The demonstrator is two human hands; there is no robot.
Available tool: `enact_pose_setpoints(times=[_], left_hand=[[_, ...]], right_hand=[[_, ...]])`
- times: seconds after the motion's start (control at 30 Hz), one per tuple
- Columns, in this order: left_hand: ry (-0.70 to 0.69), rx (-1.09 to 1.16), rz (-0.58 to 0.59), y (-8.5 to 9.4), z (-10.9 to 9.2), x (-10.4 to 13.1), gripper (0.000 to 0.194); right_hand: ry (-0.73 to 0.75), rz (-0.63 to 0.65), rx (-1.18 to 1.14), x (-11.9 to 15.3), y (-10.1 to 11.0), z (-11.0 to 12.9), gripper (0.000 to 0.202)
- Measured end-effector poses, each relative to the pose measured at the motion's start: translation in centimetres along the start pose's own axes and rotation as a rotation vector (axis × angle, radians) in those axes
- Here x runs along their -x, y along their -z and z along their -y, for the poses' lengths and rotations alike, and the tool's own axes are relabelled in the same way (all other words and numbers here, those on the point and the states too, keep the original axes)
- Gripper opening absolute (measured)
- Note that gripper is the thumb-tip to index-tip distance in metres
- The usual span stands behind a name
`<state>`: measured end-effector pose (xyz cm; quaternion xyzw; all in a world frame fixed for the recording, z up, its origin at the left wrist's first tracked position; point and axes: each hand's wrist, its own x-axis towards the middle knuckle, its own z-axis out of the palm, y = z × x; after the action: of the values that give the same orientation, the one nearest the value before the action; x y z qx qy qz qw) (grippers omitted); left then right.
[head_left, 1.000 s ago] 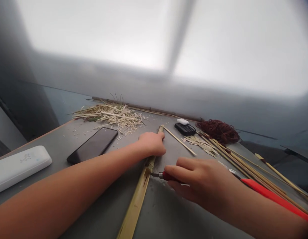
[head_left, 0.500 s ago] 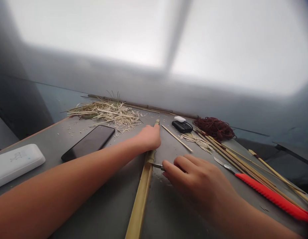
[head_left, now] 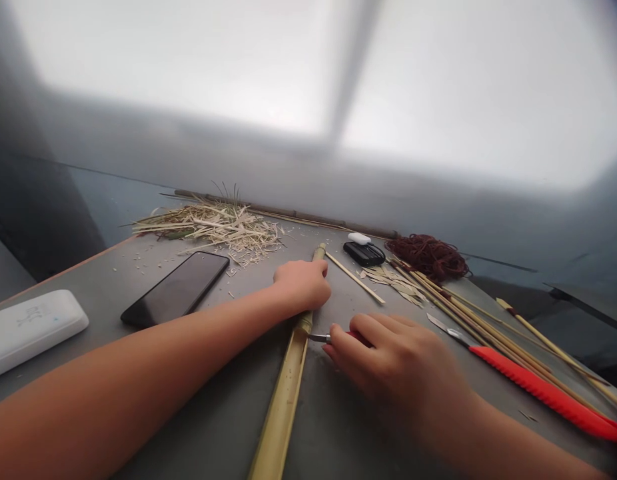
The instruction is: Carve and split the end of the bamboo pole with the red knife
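A split length of bamboo [head_left: 283, 399] runs from the near edge of the view up the middle of the table, its hollow inner side facing up. My left hand [head_left: 304, 283] is wrapped over its far part, just beyond a joint. In my right hand [head_left: 388, 350] is a small carving knife [head_left: 319, 338] with a red handle, mostly hidden by the fingers. The blade points left and its tip meets the bamboo's right edge, just below the joint.
A phone [head_left: 177, 288] and a white case [head_left: 36, 330] lie left. Behind are bamboo shavings [head_left: 213, 225] and a long pole [head_left: 308, 219]. On the right are a black device [head_left: 363, 253], brown cord [head_left: 431, 257], thin sticks [head_left: 493, 327] and a red-handled knife [head_left: 543, 390].
The bamboo has rolled so more of its hollow inside shows. My left hand has shifted slightly right and nearer with it. The knife stays by the joint.
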<state>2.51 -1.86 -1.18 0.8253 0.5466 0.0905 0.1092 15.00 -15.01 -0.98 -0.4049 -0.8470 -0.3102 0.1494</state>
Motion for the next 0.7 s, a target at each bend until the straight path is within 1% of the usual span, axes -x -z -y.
enact_pose_setpoints(times=[0.2, 0.37, 0.57, 0.7], left_hand=[[-0.005, -0.034, 0.053, 0.4, -0.7, 0.0, 0.032], [-0.019, -0.087, 0.045, 0.6, -1.3, 0.0, 0.035], [-0.018, -0.127, 0.032, 0.5, -1.7, 0.1, 0.033], [-0.024, -0.130, 0.020, 0.5, -1.6, 0.1, 0.030]], right_hand=[[0.001, -0.030, 0.058, -0.4, 0.3, 0.8, 0.022], [0.022, -0.041, 0.090, -0.7, 0.6, 1.1, 0.025], [0.003, -0.056, 0.121, -0.6, 0.2, 1.6, 0.022], [0.001, -0.062, 0.127, -0.7, -0.1, 1.6, 0.021]])
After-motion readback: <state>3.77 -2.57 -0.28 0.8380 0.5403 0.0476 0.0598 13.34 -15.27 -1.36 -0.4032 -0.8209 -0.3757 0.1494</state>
